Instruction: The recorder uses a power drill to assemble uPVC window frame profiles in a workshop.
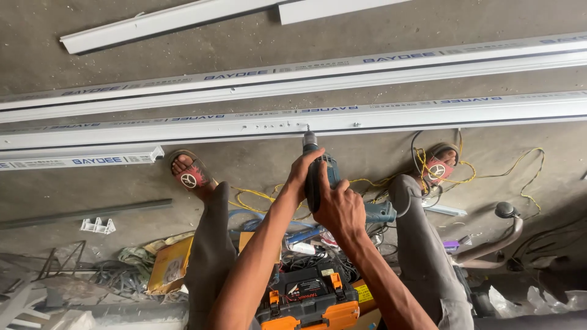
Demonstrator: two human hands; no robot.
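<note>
Head view, looking down between the person's knees: both hands wrap one power drill. The right hand closes fully around the drill's rear grip, knuckles up, while the left hand curls its fingers over the front of the body just behind the chuck. The drill points away from the person, its bit touching the near face of a long white window-frame profile that runs across the concrete floor. Small holes and a screw show in that face just beside the bit. A second long white profile lies parallel behind it, and shorter white pieces lie farther back. A short white offcut sits at the left, near the left foot in a red-patterned sandal; the right foot rests among tangled yellow wire. Below the forearms stands an orange and black tool case, with a yellow box and scattered scraps to its left.
</note>
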